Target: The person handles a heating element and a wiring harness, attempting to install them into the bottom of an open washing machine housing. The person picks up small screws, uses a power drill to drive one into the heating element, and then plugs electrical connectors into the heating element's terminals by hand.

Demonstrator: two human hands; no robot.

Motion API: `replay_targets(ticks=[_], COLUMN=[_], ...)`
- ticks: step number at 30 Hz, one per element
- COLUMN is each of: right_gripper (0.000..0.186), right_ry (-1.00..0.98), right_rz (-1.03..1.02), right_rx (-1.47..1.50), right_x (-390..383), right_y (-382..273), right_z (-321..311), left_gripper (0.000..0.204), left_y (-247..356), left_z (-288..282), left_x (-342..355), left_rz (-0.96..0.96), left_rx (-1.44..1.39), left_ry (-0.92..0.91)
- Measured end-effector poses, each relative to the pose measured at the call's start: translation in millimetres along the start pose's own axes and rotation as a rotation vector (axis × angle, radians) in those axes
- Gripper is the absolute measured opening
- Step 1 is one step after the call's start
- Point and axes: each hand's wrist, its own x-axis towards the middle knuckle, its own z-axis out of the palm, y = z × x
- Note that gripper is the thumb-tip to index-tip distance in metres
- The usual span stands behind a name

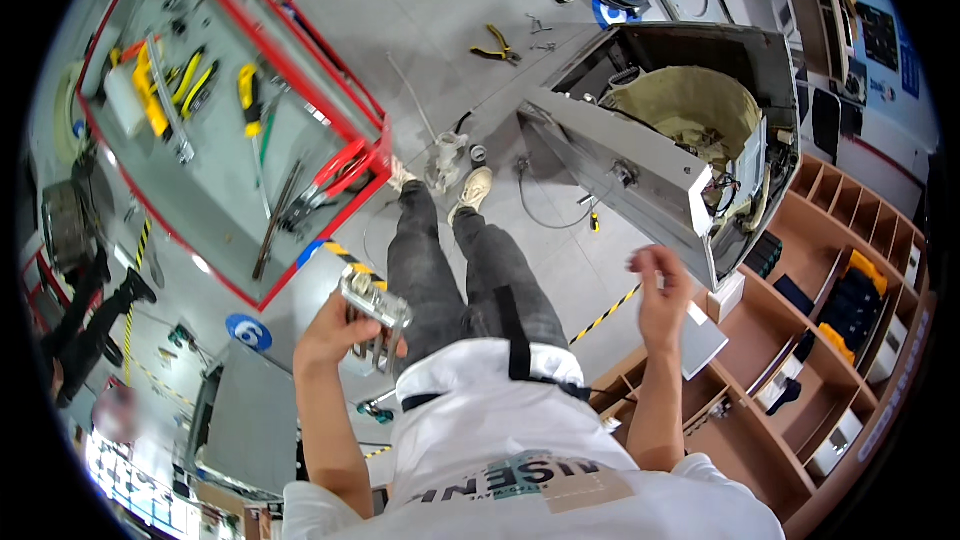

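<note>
The light is bright and fairly even. The windows [150,485] burn out to white, and small glare spots dot the lower-left edge of the cart [160,190]. A soft shadow darkens the floor [350,20] along the left edge of the cabinet [620,165]. The right hand's [663,298] fingertips look slightly blurred. The shelf's [740,440] outer edge bends; black fills the corners.

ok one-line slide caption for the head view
Head view: left hand gripping a metal part near a red-framed cart of tools, right hand empty, opened machine ahead on the right.
</note>
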Motion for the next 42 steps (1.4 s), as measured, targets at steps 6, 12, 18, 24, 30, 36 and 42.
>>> replay_targets(ticks=[6, 12, 18, 24, 30, 36, 42], right_gripper=[0.022, 0.047, 0.061, 0.069, 0.067, 0.068, 0.067], right_ry=[0.496, 0.370, 0.313, 0.286, 0.253, 0.168, 0.194], right_rz=[-0.256, -0.172, -0.237, -0.275, -0.271, -0.273, -0.281], right_rx=[-0.417, -0.492, -0.339, -0.312, -0.242, -0.266, -0.277], right_x=[51, 82, 90, 87, 87, 80, 79], right_y=[51, 104, 118, 128, 130, 134, 138], right_z=[-45, -51, -49, -53, -55, -60, -61], left_gripper=[0.054, 0.042, 0.040, 0.040, 0.046, 0.051, 0.062], left_y=[-42, -55, -80, -90, -89, -70, -93], left_z=[-5, 21, 40, 72, 98, 138, 60], left_x=[18, 63, 103, 131, 158, 183, 170], left_rz=[-0.118, -0.270, -0.374, -0.462, -0.503, -0.483, -0.630], left_rx=[0.006, -0.014, 0.051, 0.093, 0.086, 0.223, 0.277], left_ry=[0.075, 0.026, -0.071, -0.017, 0.072, 0.236, 0.202])
